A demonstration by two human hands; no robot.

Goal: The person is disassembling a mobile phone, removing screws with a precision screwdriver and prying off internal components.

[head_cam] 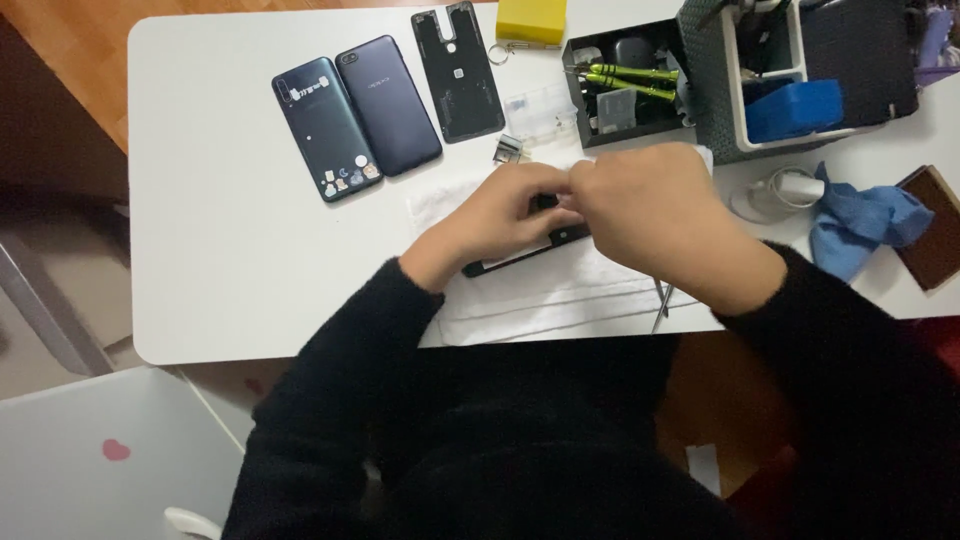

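Both hands meet over a dark phone lying on a white cloth at the bench's near middle. Left hand fingers pinch its upper edge; right hand fingers' grip is hidden. Best worked with the phone kept flat and light pressure.

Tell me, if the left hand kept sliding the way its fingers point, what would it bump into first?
The left hand points up-right toward the right hand, so it would likely meet that almost at once; they seem to touch already over the dark phone.
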